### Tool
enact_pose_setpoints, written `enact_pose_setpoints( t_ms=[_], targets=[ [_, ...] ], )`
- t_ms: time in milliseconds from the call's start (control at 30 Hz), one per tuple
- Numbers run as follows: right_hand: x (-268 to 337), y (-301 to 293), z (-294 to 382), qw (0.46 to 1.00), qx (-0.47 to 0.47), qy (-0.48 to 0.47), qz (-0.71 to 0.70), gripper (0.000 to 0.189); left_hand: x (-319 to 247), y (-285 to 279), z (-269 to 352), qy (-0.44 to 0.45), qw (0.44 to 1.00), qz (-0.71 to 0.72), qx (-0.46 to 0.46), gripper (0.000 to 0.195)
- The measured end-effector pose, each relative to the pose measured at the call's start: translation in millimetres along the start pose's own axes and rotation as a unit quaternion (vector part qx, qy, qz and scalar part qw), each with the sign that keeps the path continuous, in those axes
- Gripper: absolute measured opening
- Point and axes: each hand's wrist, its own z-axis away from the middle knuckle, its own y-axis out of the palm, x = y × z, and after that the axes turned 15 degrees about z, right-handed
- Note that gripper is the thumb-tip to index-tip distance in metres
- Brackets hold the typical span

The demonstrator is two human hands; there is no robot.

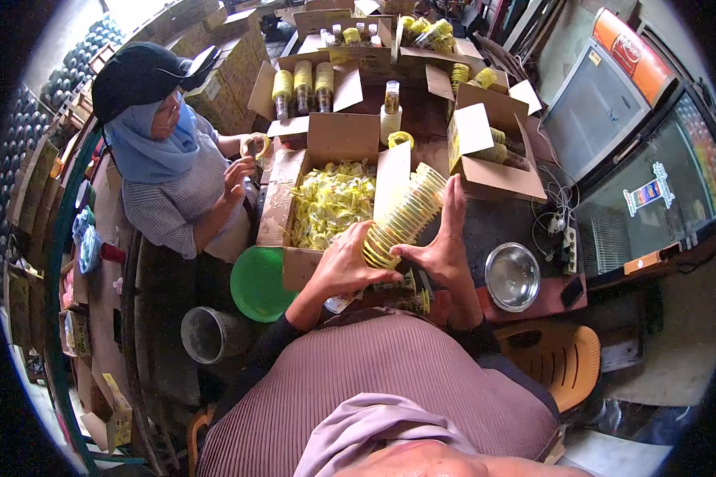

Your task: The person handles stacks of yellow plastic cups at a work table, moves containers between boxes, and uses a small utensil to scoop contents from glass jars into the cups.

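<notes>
A tall, tilted stack of yellow ring-shaped bands (406,214) is between my two hands. My left hand (349,259) grips its lower end from the left. My right hand (441,244) bears on its right side, thumb low on the rings and fingers stretched up along them. Just beyond my left hand, an open cardboard box (343,136) is filled with loose yellow strips or wrappers (334,200). Below the stack, partly hidden by my hands, lie more yellow-banded pieces (414,301) and the clear end of what looks like a bottle (337,304).
A co-worker (179,161) at the left holds a tape roll (255,146). Open cartons (495,173) with ring-stacked bottles stand behind. A white bottle (391,119), a yellow roll (400,140), a steel bowl (512,277), a green basin (259,286) and a power strip (570,250) are around.
</notes>
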Motion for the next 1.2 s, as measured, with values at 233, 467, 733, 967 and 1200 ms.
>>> enact_pose_setpoints(
  t_ms=[233, 467, 733, 967, 1200],
  targets=[
    [-5, 9, 0, 1.0, 0.018, 0.007, -0.013, 0.142, 17, 2, 2, 0.02, 0.999, 0.032, -0.029, 0.088],
    [-2, 5, -1, 1.0, 0.013, -0.018, 0.012, 0.146, 12, 2, -1, 0.026, 0.998, 0.046, -0.025, 0.086],
    [-13, 16, 3, 0.999, 0.031, -0.012, 0.031, 0.15, 34, 10, -4, 0.031, 0.999, 0.036, -0.022, 0.085],
    [-21, 33, -1, 0.997, 0.074, 0.017, 0.016, 0.141, 50, 11, -11, 0.001, 0.999, 0.043, -0.023, 0.082],
    [-21, 29, -26, 0.998, 0.059, -0.006, 0.033, 0.141, 46, 2, -29, -0.03, 0.994, 0.104, -0.022, 0.086]
  ],
)
